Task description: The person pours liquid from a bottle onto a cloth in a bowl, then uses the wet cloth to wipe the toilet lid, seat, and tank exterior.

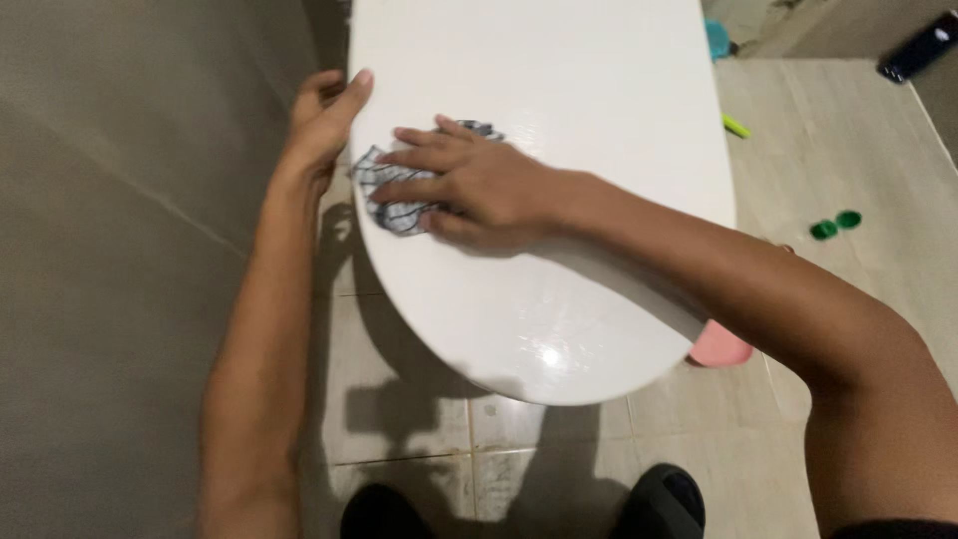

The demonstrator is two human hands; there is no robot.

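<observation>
A white oval lid (pixel 559 120), glossy and closed, fills the middle of the view. My right hand (pixel 469 185) lies flat on its left part, fingers spread, pressing a small checked grey-and-white cloth (pixel 391 200) against the surface. My left hand (pixel 324 115) grips the lid's left edge, thumb on top and fingers curled under the rim. Part of the cloth is hidden under my right palm.
A grey wall (pixel 120 250) stands close on the left. Beige floor tiles lie below and to the right, with two green caps (pixel 836 224), a yellow-green stick (pixel 736 126), a pink object (pixel 720 347) under the lid and a dark slipper (pixel 918 48). My black shoes (pixel 664 504) show at the bottom.
</observation>
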